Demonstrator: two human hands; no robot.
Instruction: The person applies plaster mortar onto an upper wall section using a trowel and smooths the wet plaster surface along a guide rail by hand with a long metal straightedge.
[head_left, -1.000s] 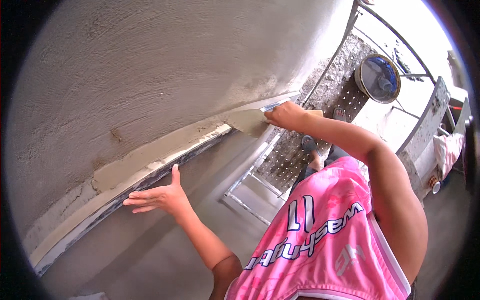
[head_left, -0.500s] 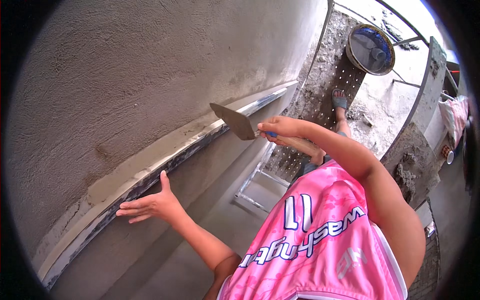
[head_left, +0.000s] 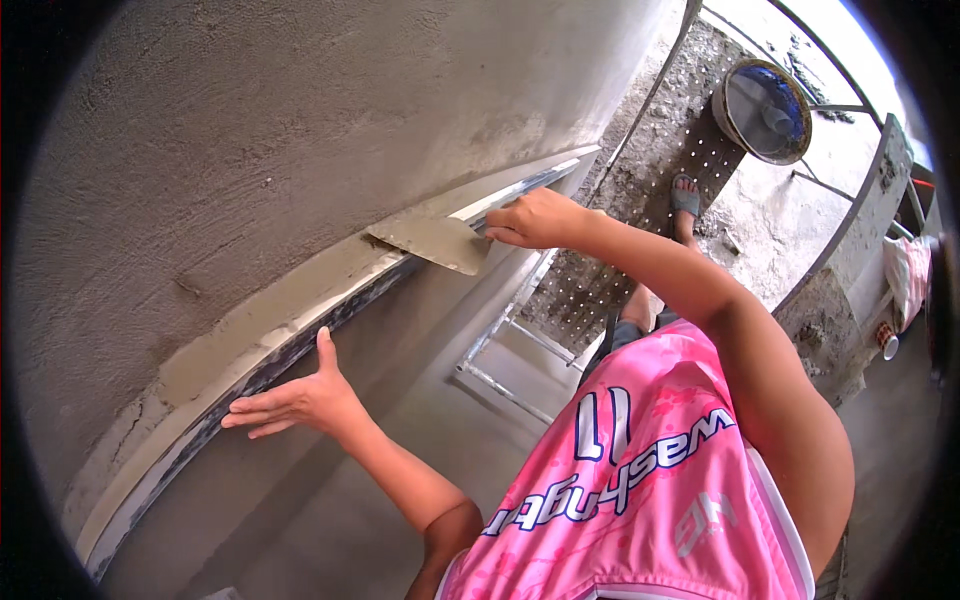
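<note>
My right hand (head_left: 535, 218) is closed round the handle of a trowel (head_left: 435, 243), whose handle is mostly hidden by my fingers. The flat, mortar-smeared blade lies across a long straight bar (head_left: 300, 347), its tip at the wet mortar band (head_left: 260, 318) just above. That bar runs slantwise along the grey plastered wall (head_left: 300, 130). My left hand (head_left: 310, 398) is open at the bar's lower side, thumb raised and fingers stretched along it; whether it presses on the bar, I cannot tell.
Perforated scaffold planks (head_left: 690, 150) carry dried mortar, with my sandalled foot (head_left: 686, 198) on them. A round bucket (head_left: 765, 112) of grey mix stands at the far right. Below my right hand is a metal scaffold frame (head_left: 510, 375). A mortar-covered board (head_left: 815, 310) lies at right, near a cup (head_left: 886, 342).
The trowel has moved left and down onto the bar and mortar band, its blade turned flatter. My left hand has stayed nearly in place. The view has shifted slightly.
</note>
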